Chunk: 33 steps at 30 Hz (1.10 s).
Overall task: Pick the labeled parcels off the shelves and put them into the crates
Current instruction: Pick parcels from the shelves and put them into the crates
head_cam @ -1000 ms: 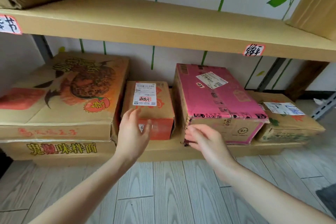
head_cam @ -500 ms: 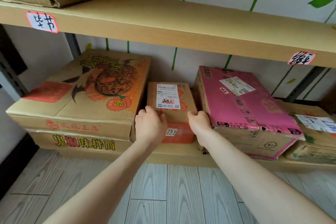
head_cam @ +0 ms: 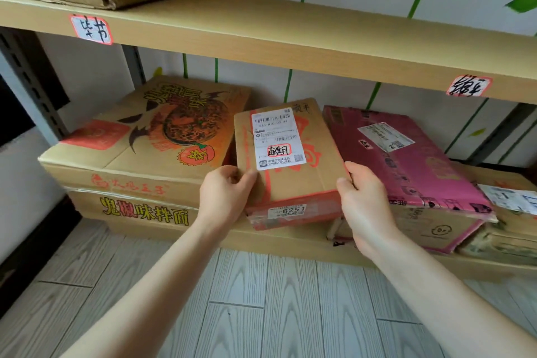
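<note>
Cardboard, brown with a red front, forms the small parcel (head_cam: 290, 183), which sits on the lower shelf (head_cam: 276, 243) just left of the pink box (head_cam: 406, 160) and carries a white label (head_cam: 277, 138) on top. The left hand (head_cam: 225, 192) grips the parcel corner farther from the pink box, fingers curled. The right hand (head_cam: 366, 200) grips the corner beside the pink box, thumb on top, fingers hidden. The noodle carton (head_cam: 145, 148) lies farther left.
</note>
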Available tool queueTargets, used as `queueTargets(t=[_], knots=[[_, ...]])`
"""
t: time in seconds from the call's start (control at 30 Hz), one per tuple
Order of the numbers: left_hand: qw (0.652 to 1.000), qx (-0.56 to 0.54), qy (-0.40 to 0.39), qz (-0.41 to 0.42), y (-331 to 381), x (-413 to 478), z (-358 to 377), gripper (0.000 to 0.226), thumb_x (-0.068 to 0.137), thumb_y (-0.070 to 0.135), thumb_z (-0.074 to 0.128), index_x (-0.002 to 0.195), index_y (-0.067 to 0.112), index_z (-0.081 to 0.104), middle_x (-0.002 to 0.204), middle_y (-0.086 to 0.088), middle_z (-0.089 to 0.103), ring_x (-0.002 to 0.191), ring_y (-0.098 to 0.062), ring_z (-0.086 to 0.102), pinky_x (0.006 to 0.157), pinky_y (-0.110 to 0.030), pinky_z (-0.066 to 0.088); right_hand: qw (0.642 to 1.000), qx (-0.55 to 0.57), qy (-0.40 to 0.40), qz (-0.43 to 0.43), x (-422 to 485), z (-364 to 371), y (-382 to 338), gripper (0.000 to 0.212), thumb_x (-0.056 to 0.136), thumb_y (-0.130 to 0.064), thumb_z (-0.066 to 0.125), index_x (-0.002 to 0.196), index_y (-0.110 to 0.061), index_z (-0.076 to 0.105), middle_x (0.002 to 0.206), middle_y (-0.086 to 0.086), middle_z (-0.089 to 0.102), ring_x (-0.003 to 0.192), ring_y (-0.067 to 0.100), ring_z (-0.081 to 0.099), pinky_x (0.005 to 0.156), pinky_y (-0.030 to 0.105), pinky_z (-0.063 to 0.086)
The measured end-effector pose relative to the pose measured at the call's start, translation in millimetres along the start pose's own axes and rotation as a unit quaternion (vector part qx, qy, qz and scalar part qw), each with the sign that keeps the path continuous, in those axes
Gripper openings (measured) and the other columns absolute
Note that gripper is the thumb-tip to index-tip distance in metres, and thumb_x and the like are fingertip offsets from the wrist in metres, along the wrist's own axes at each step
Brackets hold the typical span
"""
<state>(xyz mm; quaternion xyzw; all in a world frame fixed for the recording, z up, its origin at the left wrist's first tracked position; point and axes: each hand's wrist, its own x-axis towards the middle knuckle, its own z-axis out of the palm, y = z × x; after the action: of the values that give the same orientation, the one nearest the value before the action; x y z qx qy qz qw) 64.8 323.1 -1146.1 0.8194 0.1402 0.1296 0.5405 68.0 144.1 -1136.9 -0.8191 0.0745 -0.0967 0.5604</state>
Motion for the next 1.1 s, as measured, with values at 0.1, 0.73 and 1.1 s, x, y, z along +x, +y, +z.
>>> queueTargets(t=[0.1,0.73,1.1], knots=[[0.991,-0.130,0.007,-0.009,-2.5,-15.8,-8.2,0.006,0.086,0.020,0.063,0.084,0.014,0.062,0.069,0.003,0.058,0.066,-0.014,0.053,0.063,-0.028,0.044,0.996,0.085,0.014,-0.025,-24.6,-9.4,0.9,0.027,0.092,-0.004,0.050,0.117,-0.013,0.056,0.113,-0.002,0.059,0.104,0.010,0.054,0.091,0.022,0.041],[0.994,-0.066,0.070,-0.051,22.0,-28.5,-29.3,0.018,0.086,0.043,0.060,0.079,0.027,0.066,0.070,0.007,0.061,0.055,0.003,0.049,0.061,-0.022,0.042,0.974,0.220,-0.005,0.061,-34.6,-0.6,2.0,0.009,0.082,-0.020,0.067,0.084,-0.022,0.058,0.081,-0.007,0.064,0.066,-0.010,0.056,0.065,0.006,0.042],[0.975,0.053,-0.074,-0.202,170.1,-91.9,-39.5,0.026,0.088,0.039,0.058,0.097,0.016,0.058,0.084,0.002,0.065,0.074,-0.015,0.058,0.072,-0.034,0.051,0.949,0.186,-0.019,0.255,-93.8,-125.7,-96.1,0.020,0.088,-0.023,0.060,0.107,-0.027,0.056,0.085,-0.017,0.064,0.070,-0.011,0.058,0.061,0.003,0.043]])
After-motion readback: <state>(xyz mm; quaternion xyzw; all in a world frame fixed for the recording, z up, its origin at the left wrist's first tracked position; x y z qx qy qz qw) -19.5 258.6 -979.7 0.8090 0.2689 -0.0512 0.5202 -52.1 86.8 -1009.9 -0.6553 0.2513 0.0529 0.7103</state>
